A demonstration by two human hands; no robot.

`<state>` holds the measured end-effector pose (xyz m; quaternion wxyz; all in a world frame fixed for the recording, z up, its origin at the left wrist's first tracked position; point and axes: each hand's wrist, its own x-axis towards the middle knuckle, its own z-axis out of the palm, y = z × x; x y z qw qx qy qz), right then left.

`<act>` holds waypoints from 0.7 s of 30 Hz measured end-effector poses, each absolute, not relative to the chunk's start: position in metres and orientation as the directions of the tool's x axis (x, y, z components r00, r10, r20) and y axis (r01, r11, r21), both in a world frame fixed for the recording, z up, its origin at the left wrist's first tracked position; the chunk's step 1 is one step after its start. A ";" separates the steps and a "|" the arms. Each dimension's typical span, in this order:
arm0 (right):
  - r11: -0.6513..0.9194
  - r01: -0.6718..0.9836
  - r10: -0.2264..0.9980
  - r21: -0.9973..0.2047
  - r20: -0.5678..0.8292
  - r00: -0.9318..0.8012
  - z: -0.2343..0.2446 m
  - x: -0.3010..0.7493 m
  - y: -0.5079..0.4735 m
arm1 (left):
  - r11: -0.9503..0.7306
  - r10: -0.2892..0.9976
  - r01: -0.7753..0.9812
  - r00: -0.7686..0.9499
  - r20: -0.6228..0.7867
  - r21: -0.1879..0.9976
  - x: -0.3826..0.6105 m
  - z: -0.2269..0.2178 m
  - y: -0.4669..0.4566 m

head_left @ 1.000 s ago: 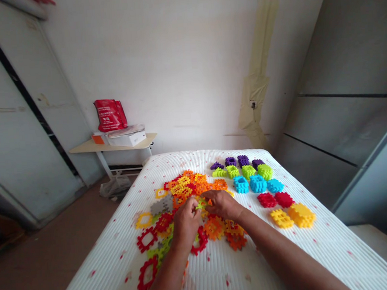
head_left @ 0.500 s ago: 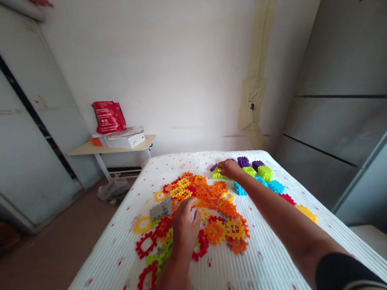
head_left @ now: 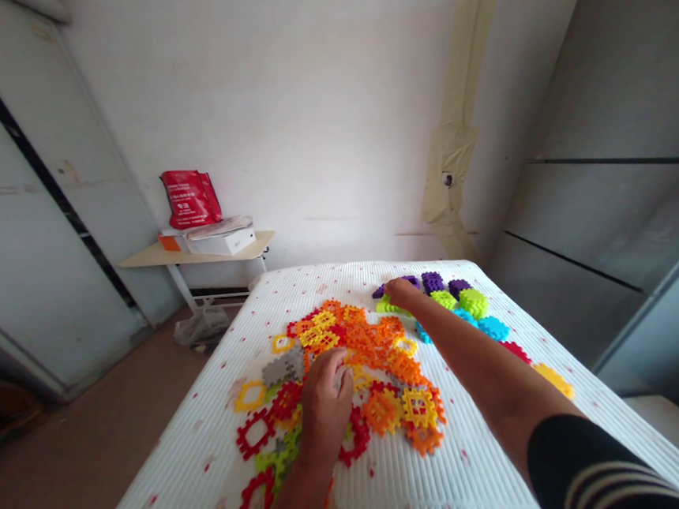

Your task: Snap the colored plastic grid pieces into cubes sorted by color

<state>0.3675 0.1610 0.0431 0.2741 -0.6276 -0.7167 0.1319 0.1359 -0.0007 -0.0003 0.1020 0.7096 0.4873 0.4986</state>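
**Room:** white plaster wall (head_left: 280, 117) w/ beige tape strip (head_left: 455, 149); grey door panels (head_left: 32, 210) L of view, grey wardrobe panels (head_left: 612, 104) R of view; brown floor (head_left: 96, 458).

**Furniture:** bed (head_left: 175, 491), white ribbed cover, red flecks. Side table (head_left: 143, 260) beyond bed, L, holding white box (head_left: 223, 243) and red bag (head_left: 188, 198).

**Loose lot:** heap of interlocking plastic waffle blocks (head_left: 359, 340), mid-bed, orange/yellow/red/grey/lime.

**Sorted lot:** rows of stacks, far R of bed, each row running across view: purple stacks (head_left: 433, 282), blue stacks (head_left: 493, 328), yellow stack (head_left: 553, 380).

**Arms:** R forearm (head_left: 480, 361), black striped sleeve (head_left: 602, 469), runs diagonally up across bed, over part of sorted rows.

**Hands:** R hand (head_left: 402, 290) at far row, nearer than L hand (head_left: 325, 402), which lies on near side of heap.

**Item at R hand:** lime block stack (head_left: 390, 307), directly below and just toward viewer from R fingertips, long axis across view, purple stacks just beyond. R fingers (head_left: 392, 297) bunched, tips down; pinch cannot be told. L fingers (head_left: 331, 362) curled, pressed together; contents hidden.
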 end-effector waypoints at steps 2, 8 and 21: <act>0.132 0.890 0.985 -0.435 0.155 -0.070 0.044 0.366 0.160 | -0.501 0.794 0.602 0.033 0.607 0.622 0.136 -0.001 -0.001; 0.107 0.981 0.992 -0.160 0.083 -0.094 0.060 0.355 0.146 | -0.504 0.788 0.606 0.032 0.615 0.615 0.136 0.000 0.000; 0.050 0.997 0.993 -0.066 0.111 -0.043 0.006 0.331 0.052 | -0.543 0.788 0.217 -0.202 0.582 0.811 0.107 0.070 -0.036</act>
